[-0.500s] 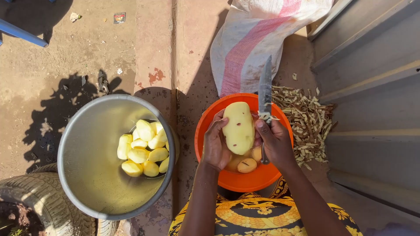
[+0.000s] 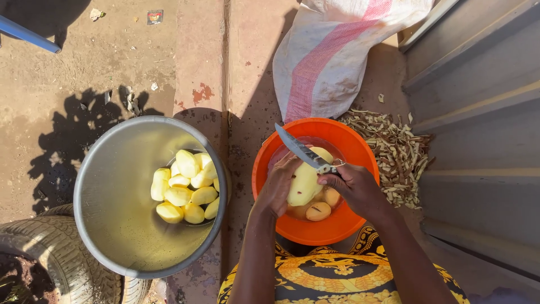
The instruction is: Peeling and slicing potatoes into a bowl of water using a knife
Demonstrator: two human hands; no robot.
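Left hand point(image 2: 277, 188) cups a peeled potato point(image 2: 304, 183) over the orange basin point(image 2: 360, 147), while the right hand point(image 2: 357, 188) grips a knife point(image 2: 304, 151), blade angled up and away. Left of the hands, peeled potatoes point(image 2: 185, 186) sit in a metal pot point(image 2: 112, 186); peelings point(image 2: 396, 152) lie to the right.

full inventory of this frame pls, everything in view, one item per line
peeled potato: one, pale yellow, held over the orange basin
knife: one, metal blade, tilted up-left above the basin
orange basin: one, in front of the person, a few potatoes in water
metal pot: one, grey, left
peeled potatoes: about a dozen, yellow, in the pot
peelings: one heap, tan, right of the basin
sack: one, white with pink stripe, behind the basin
tyre: one, grey, bottom left
left hand: holds the potato
right hand: grips the knife
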